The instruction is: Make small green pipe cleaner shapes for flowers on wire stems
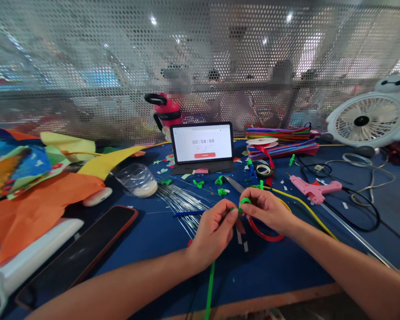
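Observation:
My left hand (215, 229) pinches a green pipe cleaner (210, 289), whose long tail hangs down past the table's front edge. Close beside it, the fingers of my right hand (268, 209) are closed on the same pipe cleaner's curled end, which forms a small loop. Partly hidden under my right hand lie scissors (266, 236) with a red handle; their blade points away from me. Several small knotted green pieces (222, 192) are scattered just beyond my hands. A bundle of thin silvery wires (183, 202) fans out beyond my left hand, with a blue stick across it.
A tablet (202, 143) showing a timer stands at the back. Coloured pipe cleaner bundles (283, 146), a pink glue gun (315, 189) and a white fan (366, 120) are on the right. A phone (83, 249), a clear plastic cup (136, 180) and orange paper (43, 202) lie left.

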A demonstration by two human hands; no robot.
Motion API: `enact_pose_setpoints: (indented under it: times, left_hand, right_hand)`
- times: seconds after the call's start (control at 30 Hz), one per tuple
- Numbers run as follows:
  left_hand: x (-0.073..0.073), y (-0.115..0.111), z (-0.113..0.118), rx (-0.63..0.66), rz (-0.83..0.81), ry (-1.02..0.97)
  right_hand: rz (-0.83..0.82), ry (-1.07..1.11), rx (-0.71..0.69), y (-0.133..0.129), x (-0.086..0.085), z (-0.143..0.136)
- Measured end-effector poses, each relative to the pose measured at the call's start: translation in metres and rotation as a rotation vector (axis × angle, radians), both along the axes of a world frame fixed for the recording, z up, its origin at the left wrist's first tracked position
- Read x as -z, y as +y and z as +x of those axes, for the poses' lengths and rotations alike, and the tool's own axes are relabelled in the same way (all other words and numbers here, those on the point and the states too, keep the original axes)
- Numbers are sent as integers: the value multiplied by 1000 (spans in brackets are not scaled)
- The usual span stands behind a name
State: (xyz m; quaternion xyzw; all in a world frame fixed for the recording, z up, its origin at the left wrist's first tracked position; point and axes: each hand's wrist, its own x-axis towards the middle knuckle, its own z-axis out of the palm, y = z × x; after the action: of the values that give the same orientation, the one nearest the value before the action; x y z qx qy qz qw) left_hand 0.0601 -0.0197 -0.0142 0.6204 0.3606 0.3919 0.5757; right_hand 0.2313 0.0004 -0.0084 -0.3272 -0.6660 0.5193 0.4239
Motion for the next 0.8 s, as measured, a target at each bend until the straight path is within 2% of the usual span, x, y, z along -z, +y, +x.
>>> enact_pose_setpoints:
  times: [0.5,0.8]
  left_hand:
    - [1,2,0,1,-16,-14]
    - [3,5,0,10,-1,17]
  right_hand:
    - [4,-29,-5,1,3,2]
    - [114,-170,109,1,3,4]
